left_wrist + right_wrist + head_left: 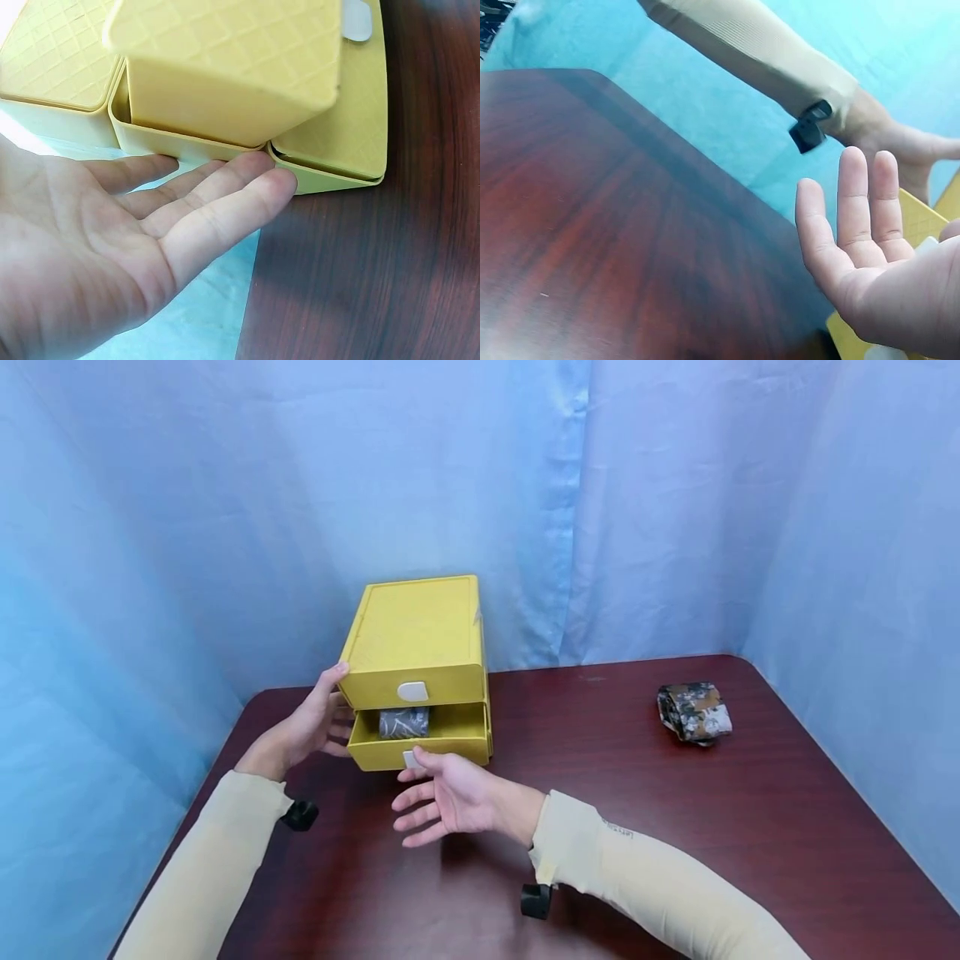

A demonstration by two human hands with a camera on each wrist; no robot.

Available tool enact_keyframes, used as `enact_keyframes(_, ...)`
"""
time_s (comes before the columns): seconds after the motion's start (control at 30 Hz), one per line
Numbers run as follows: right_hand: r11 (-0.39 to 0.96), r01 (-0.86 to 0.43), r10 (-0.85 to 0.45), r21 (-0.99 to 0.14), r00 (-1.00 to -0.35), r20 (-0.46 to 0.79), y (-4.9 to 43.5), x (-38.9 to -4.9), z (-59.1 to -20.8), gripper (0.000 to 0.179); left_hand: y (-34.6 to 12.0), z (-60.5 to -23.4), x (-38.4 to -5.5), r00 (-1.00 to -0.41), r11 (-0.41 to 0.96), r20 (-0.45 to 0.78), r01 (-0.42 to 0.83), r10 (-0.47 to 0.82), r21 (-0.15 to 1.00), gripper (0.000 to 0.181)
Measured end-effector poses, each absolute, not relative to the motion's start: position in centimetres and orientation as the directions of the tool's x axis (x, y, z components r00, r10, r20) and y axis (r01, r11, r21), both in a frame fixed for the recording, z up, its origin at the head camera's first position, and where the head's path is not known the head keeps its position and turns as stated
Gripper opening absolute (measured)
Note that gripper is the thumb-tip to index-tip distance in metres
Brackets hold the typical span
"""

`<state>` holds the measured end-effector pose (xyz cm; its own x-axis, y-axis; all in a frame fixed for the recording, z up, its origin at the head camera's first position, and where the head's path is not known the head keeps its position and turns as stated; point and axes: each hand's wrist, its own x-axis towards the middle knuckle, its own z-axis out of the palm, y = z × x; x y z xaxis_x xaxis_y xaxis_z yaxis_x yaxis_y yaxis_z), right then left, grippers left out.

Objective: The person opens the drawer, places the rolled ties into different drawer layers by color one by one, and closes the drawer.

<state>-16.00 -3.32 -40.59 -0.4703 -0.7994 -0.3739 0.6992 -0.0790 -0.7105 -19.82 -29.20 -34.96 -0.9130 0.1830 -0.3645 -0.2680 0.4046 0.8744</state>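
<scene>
A yellow drawer cabinet stands at the back left of the table. Its middle drawer is pulled out and holds a grey patterned rolled bundle. My left hand rests against the cabinet's left side, thumb near the top front corner; in the left wrist view its fingers extend along the side below the drawer. In front of the drawer is my right hand, fingers spread, thumb beside the white handle. Whether the thumb touches that handle I cannot tell. Nothing lies in the right palm.
A folded camouflage-patterned bundle lies on the right part of the dark red table. Blue curtains hang behind the table and along both sides. A closed top drawer with a white tab sits above the pulled-out one.
</scene>
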Motion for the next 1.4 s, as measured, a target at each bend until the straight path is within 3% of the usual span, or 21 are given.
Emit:
enact_keyframes(0.5,-0.069,0.627,-0.749,-0.776,-0.546,-0.375,-4.1,-18.7,-40.5,0.067,-28.9,-35.1,-20.1,-0.908,0.357,-0.383,-0.306,0.170,0.882,0.110)
enact_keyframes(0.77,-0.084,0.617,-0.718,-0.782,-0.581,-0.382,-4.7,-20.4,-40.7,0.061,-28.9,-35.1,-20.0,-0.905,0.346,-0.391,-0.318,0.165,0.882,0.109)
enact_keyframes(1.4,-0.083,0.610,-0.720,-0.788,-0.583,-0.376,-4.7,-20.7,-40.8,0.060,-29.0,-35.0,-20.3,-0.906,0.346,-0.390,-0.316,0.168,0.883,0.109)
